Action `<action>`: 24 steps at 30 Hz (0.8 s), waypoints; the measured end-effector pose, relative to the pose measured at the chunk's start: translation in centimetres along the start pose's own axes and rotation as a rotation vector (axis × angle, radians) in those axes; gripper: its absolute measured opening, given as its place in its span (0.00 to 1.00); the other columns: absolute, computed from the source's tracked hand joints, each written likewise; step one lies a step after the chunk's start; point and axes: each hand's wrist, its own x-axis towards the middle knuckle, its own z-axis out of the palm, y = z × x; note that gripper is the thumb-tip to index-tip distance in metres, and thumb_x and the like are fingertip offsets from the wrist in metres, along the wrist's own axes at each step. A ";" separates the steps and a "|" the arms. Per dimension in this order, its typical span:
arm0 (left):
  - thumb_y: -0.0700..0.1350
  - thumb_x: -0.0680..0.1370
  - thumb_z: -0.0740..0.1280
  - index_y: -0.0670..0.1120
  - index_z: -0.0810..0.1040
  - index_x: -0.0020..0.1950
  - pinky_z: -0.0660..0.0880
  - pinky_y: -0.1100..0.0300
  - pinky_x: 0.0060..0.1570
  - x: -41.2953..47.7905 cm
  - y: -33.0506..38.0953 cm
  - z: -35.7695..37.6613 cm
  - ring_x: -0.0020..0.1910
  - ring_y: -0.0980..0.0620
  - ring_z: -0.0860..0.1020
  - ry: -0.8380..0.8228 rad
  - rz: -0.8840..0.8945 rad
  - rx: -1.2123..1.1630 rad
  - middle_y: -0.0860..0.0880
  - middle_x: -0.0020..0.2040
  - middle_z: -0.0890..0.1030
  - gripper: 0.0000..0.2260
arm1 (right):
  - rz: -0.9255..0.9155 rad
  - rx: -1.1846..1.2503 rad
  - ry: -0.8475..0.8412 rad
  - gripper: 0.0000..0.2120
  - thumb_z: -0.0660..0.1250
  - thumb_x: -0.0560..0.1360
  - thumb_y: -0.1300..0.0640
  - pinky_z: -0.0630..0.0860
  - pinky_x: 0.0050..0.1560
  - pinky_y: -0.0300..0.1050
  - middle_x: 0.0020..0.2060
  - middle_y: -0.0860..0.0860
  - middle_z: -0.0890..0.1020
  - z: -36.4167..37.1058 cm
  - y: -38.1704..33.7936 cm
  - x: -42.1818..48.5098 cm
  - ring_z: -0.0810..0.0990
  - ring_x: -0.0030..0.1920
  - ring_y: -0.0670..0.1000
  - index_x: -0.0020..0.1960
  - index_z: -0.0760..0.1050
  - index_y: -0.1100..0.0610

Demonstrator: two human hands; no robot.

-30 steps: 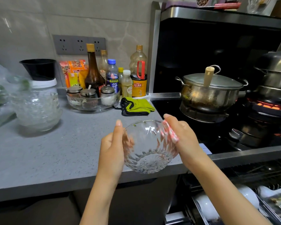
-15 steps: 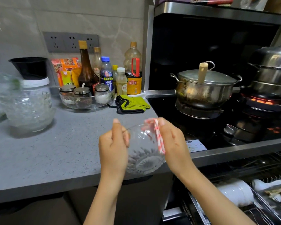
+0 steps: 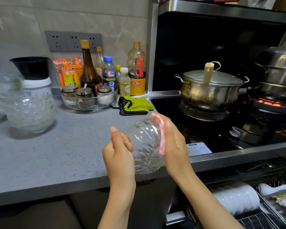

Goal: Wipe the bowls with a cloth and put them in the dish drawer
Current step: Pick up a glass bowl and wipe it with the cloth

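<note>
A clear cut-glass bowl (image 3: 145,146), with a starburst pattern on its base, is held tilted above the bench's (image 3: 56,154) front edge; the left hand (image 3: 119,156) pinches its left rim, fingers curled; the right hand (image 3: 175,146) curves round its right wall, pressing a pink-and-white cloth (image 3: 161,134) over the rim; more glass bowls (image 3: 30,111) stand stacked near the bench's left edge.

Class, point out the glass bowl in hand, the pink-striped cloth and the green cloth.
glass bowl (image 3: 145,154), head view, patterned side wall.
pink-striped cloth (image 3: 161,129), head view, strip against the bowl.
green cloth (image 3: 136,103), head view, upper surface.
</note>
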 end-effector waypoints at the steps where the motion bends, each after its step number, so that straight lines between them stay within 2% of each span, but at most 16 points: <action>1: 0.51 0.83 0.53 0.47 0.61 0.26 0.59 0.69 0.24 0.1 0.0 -0.1 0.23 0.59 0.61 0.008 -0.003 0.000 0.54 0.23 0.61 0.25 | 0.021 0.009 0.008 0.21 0.45 0.79 0.42 0.68 0.68 0.47 0.60 0.39 0.77 0.0 0.2 -0.2 0.72 0.65 0.40 0.63 0.72 0.41; 3: 0.51 0.83 0.53 0.46 0.60 0.27 0.61 0.71 0.24 0.2 -0.1 -0.3 0.24 0.60 0.63 0.020 0.007 0.001 0.55 0.23 0.61 0.25 | -0.074 -0.123 0.028 0.21 0.44 0.80 0.44 0.63 0.71 0.54 0.63 0.37 0.74 0.3 0.0 -1.0 0.69 0.68 0.41 0.66 0.69 0.42; 6: 0.52 0.83 0.53 0.45 0.62 0.26 0.62 0.66 0.26 0.2 -0.1 0.1 0.23 0.57 0.62 -0.015 0.049 0.019 0.55 0.22 0.64 0.25 | -0.282 -0.466 0.019 0.22 0.43 0.83 0.47 0.54 0.74 0.53 0.69 0.44 0.70 1.4 -0.6 -1.3 0.63 0.73 0.46 0.70 0.68 0.49; 8: 0.53 0.82 0.54 0.44 0.64 0.25 0.65 0.60 0.28 0.2 -0.1 0.2 0.24 0.53 0.66 -0.055 0.045 0.045 0.51 0.22 0.66 0.27 | -0.366 -0.572 0.032 0.22 0.46 0.83 0.46 0.56 0.74 0.54 0.68 0.49 0.72 2.0 -1.1 -1.0 0.65 0.72 0.50 0.68 0.72 0.51; 10: 0.54 0.82 0.54 0.48 0.64 0.23 0.65 0.57 0.29 0.2 0.1 0.2 0.25 0.52 0.66 -0.082 0.037 0.054 0.51 0.22 0.66 0.27 | -0.396 -0.520 0.045 0.20 0.50 0.82 0.47 0.62 0.70 0.54 0.63 0.49 0.76 2.0 -1.2 -0.5 0.71 0.68 0.50 0.64 0.76 0.52; 13: 0.52 0.83 0.54 0.47 0.62 0.26 0.62 0.66 0.25 0.4 0.7 -0.3 0.23 0.57 0.62 -0.080 0.032 0.036 0.54 0.22 0.63 0.25 | -0.224 -0.219 0.041 0.17 0.52 0.81 0.49 0.72 0.59 0.42 0.53 0.45 0.80 1.1 -1.2 0.3 0.78 0.53 0.47 0.59 0.78 0.50; 14: 0.51 0.83 0.54 0.46 0.62 0.27 0.62 0.68 0.25 0.4 0.7 -0.5 0.23 0.58 0.61 -0.061 0.010 0.009 0.53 0.23 0.62 0.24 | -0.111 -0.043 0.026 0.17 0.53 0.80 0.49 0.73 0.55 0.37 0.49 0.50 0.81 0.9 -1.2 0.5 0.79 0.46 0.50 0.58 0.78 0.51; 15: 0.51 0.83 0.54 0.45 0.61 0.28 0.63 0.70 0.26 0.4 0.8 -0.7 0.25 0.58 0.63 -0.041 -0.015 -0.019 0.52 0.24 0.62 0.24 | -0.001 0.126 0.010 0.18 0.53 0.80 0.50 0.74 0.54 0.34 0.47 0.57 0.81 0.7 -1.1 0.7 0.79 0.44 0.55 0.58 0.78 0.53; 16: 0.52 0.83 0.55 0.45 0.61 0.28 0.65 0.70 0.28 0.5 0.8 -0.9 0.27 0.58 0.64 -0.027 -0.043 -0.044 0.51 0.25 0.62 0.23 | 0.079 0.241 0.012 0.19 0.52 0.79 0.51 0.73 0.54 0.33 0.48 0.60 0.81 0.6 -0.9 0.8 0.80 0.47 0.55 0.58 0.78 0.56; 18: 0.52 0.82 0.55 0.47 0.61 0.27 0.66 0.64 0.33 0.6 0.8 -1.1 0.27 0.56 0.64 -0.017 -0.110 -0.077 0.51 0.25 0.63 0.24 | 0.175 0.320 0.051 0.19 0.54 0.79 0.52 0.73 0.53 0.31 0.49 0.51 0.83 0.5 -0.7 0.6 0.81 0.53 0.46 0.58 0.77 0.60; 20: 0.53 0.82 0.55 0.50 0.61 0.23 0.60 0.59 0.30 0.5 0.8 -0.9 0.24 0.56 0.61 -0.017 -0.188 -0.110 0.54 0.23 0.62 0.26 | 0.256 0.348 0.107 0.14 0.56 0.81 0.55 0.74 0.49 0.31 0.45 0.44 0.84 0.4 -0.5 0.5 0.81 0.51 0.41 0.54 0.79 0.58; 22: 0.54 0.82 0.56 0.51 0.61 0.23 0.58 0.59 0.30 0.5 0.5 -0.8 0.23 0.56 0.59 -0.023 -0.237 -0.137 0.55 0.22 0.62 0.26 | 0.371 0.393 0.158 0.13 0.58 0.81 0.55 0.74 0.45 0.34 0.41 0.43 0.83 0.1 -0.3 0.7 0.81 0.46 0.41 0.49 0.80 0.56; 24: 0.56 0.82 0.55 0.50 0.67 0.26 0.66 0.56 0.36 0.9 -0.1 -1.0 0.28 0.54 0.68 -0.041 -0.241 -0.140 0.52 0.26 0.68 0.24 | 0.477 0.430 0.191 0.11 0.59 0.80 0.51 0.73 0.41 0.38 0.39 0.46 0.80 -0.2 0.1 0.8 0.80 0.41 0.44 0.45 0.77 0.55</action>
